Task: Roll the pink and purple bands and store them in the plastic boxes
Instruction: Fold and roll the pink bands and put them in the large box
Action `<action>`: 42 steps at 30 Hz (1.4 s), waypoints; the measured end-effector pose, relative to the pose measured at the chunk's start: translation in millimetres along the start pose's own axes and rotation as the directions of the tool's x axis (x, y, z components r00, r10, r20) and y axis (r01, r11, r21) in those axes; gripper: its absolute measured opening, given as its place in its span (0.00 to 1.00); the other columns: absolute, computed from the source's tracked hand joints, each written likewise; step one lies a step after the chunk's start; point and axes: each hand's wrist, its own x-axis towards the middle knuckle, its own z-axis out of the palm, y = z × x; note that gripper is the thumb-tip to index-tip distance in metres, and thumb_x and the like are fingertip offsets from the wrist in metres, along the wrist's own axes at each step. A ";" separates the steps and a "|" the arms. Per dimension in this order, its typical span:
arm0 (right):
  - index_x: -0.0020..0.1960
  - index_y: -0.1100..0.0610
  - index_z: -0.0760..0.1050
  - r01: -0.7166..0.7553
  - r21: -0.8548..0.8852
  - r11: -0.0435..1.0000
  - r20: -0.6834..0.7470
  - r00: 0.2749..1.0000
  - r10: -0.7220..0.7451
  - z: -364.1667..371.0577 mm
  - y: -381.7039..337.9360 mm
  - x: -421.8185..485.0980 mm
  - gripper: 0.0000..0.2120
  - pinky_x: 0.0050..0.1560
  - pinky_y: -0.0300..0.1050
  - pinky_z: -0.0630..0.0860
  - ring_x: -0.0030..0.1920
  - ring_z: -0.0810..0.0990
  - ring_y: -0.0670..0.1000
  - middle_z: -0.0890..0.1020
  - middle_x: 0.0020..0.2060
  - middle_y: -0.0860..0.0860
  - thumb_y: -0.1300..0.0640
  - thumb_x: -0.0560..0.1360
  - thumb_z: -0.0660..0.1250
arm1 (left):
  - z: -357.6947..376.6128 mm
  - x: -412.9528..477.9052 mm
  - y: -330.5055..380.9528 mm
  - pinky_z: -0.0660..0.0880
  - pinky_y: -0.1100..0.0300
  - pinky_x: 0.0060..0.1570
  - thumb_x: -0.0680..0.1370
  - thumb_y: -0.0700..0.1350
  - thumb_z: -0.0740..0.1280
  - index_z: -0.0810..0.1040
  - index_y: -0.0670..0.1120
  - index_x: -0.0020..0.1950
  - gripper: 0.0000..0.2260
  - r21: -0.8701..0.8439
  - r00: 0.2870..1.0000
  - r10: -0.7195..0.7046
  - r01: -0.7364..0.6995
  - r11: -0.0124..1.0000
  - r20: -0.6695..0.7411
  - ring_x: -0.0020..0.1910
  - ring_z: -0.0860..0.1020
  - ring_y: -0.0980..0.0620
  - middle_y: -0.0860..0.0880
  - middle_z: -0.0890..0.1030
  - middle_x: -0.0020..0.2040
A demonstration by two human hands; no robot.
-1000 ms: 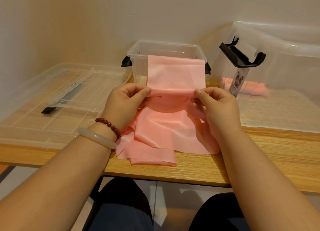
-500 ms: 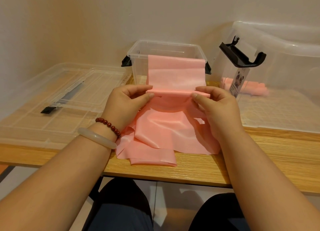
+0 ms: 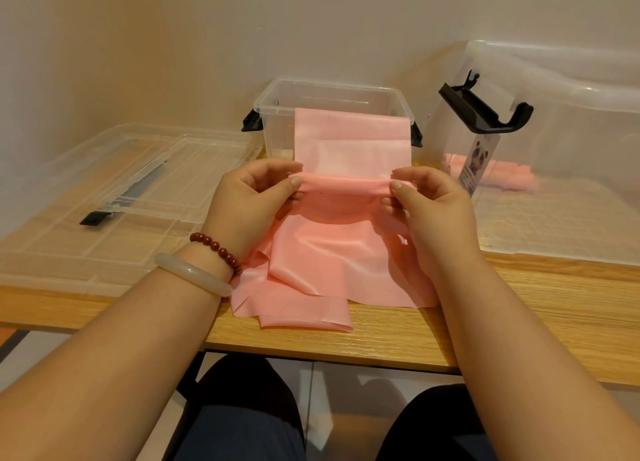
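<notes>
A long pink band (image 3: 343,252) lies crumpled on the wooden table (image 3: 519,308), its far end standing up in front of a small clear plastic box (image 3: 273,114). My left hand (image 3: 249,204) pinches the left edge of a fold in the band, and my right hand (image 3: 429,204) pinches the right edge. Between them the band forms a narrow rolled ridge. A large clear plastic box (image 3: 571,79) at the right holds a rolled pink band (image 3: 509,178). No purple band is in view.
Two clear lids (image 3: 114,190) with a black handle lie stacked on the table at the left. The large box's black latch (image 3: 485,110) sticks up near my right hand. The wall stands close behind the boxes. My knees are below the table's front edge.
Both hands have turned the held fold over a little further, and the rolled ridge of band between the thumbs has grown thicker. The hands stay in the same place.
</notes>
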 end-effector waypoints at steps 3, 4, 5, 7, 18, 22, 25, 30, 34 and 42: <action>0.49 0.54 0.79 0.016 -0.004 1.000 0.012 1.000 -0.016 0.4 -0.9 -1.2 0.05 0.29 0.47 0.81 0.32 0.80 0.48 0.80 0.39 0.56 0.63 0.78 0.67 | 1.1 -0.4 0.7 0.81 0.62 0.44 0.78 0.35 0.66 0.81 0.49 0.50 0.09 0.016 1.000 0.009 -0.009 1.000 0.012 0.37 0.81 0.57 0.50 0.83 0.38; 0.49 0.55 0.80 0.017 -0.009 1.000 0.014 1.000 -0.017 0.9 -0.9 -1.8 0.05 0.29 0.47 0.81 0.32 0.80 0.49 0.81 0.39 0.57 0.63 0.78 0.67 | 0.6 -0.1 -0.1 0.81 0.61 0.45 0.78 0.36 0.66 0.82 0.50 0.50 0.10 0.036 1.000 0.006 -0.006 0.999 0.016 0.38 0.81 0.57 0.51 0.83 0.38; 0.49 0.56 0.81 0.019 -0.011 1.000 0.014 1.000 -0.019 1.0 -0.3 -1.8 0.04 0.30 0.47 0.81 0.33 0.80 0.49 0.81 0.39 0.57 0.63 0.78 0.68 | 0.3 0.0 -0.7 0.81 0.61 0.46 0.78 0.37 0.66 0.82 0.51 0.49 0.10 0.053 1.000 -0.001 0.000 0.999 0.017 0.39 0.81 0.57 0.52 0.83 0.38; 0.49 0.57 0.82 0.023 -0.019 1.000 0.011 1.000 -0.023 -0.5 1.1 -0.9 0.03 0.32 0.46 0.82 0.35 0.82 0.51 0.83 0.39 0.56 0.62 0.77 0.69 | -0.5 -0.2 -0.3 0.80 0.62 0.46 0.78 0.38 0.67 0.83 0.51 0.49 0.09 0.065 1.000 -0.017 0.016 0.998 0.012 0.39 0.81 0.57 0.52 0.84 0.38; 0.46 0.55 0.84 0.030 -0.063 0.998 0.012 0.999 -0.030 -1.8 3.1 2.0 0.03 0.42 0.43 0.82 0.41 0.84 0.49 0.85 0.40 0.51 0.59 0.76 0.71 | 0.0 -3.8 4.4 0.78 0.67 0.42 0.77 0.40 0.68 0.83 0.51 0.46 0.07 0.034 0.999 -0.016 0.015 0.999 0.033 0.40 0.82 0.60 0.56 0.85 0.37; 0.47 0.58 0.83 -0.015 0.024 1.000 0.017 1.000 0.015 0.0 0.5 -0.2 0.04 0.34 0.37 0.78 0.35 0.82 0.45 0.84 0.37 0.53 0.63 0.77 0.69 | -0.3 -2.5 2.0 0.79 0.64 0.44 0.76 0.39 0.70 0.84 0.49 0.46 0.06 0.002 0.999 -0.043 0.043 0.999 0.019 0.44 0.84 0.53 0.51 0.86 0.41; 0.51 0.56 0.82 0.005 -0.002 1.000 0.016 1.000 -0.005 -0.9 -0.1 -0.5 0.05 0.35 0.40 0.80 0.39 0.84 0.48 0.84 0.43 0.54 0.62 0.77 0.69 | -0.7 -1.0 0.5 0.80 0.62 0.45 0.75 0.39 0.71 0.84 0.48 0.47 0.05 -0.016 0.998 -0.057 0.057 0.998 0.002 0.44 0.84 0.51 0.48 0.86 0.42; 0.50 0.53 0.76 0.068 -0.010 0.998 0.032 0.997 -0.068 -1.0 -0.9 -0.8 0.07 0.32 0.40 0.79 0.34 0.82 0.46 0.81 0.37 0.54 0.64 0.77 0.68 | -0.3 0.4 -0.6 0.80 0.62 0.45 0.75 0.38 0.71 0.83 0.49 0.49 0.07 -0.002 0.999 -0.037 0.037 0.999 -0.019 0.41 0.83 0.52 0.48 0.85 0.42; 0.49 0.57 0.80 0.054 -0.017 0.998 0.018 0.998 -0.053 -0.6 0.5 0.5 0.02 0.33 0.43 0.81 0.34 0.82 0.46 0.82 0.36 0.52 0.62 0.77 0.69 | -0.2 0.9 -1.4 0.80 0.62 0.42 0.76 0.36 0.70 0.82 0.50 0.47 0.09 0.005 1.000 -0.006 0.006 1.000 -0.017 0.36 0.81 0.55 0.49 0.83 0.40; 0.53 0.53 0.82 0.037 -0.089 0.995 0.037 0.999 -0.034 -4.8 4.5 3.0 0.08 0.48 0.51 0.84 0.46 0.85 0.48 0.85 0.46 0.49 0.60 0.74 0.73 | -2.5 -1.7 0.7 0.80 0.62 0.44 0.73 0.41 0.73 0.83 0.51 0.51 0.08 0.059 0.999 -0.053 0.053 0.997 -0.003 0.42 0.83 0.55 0.51 0.85 0.42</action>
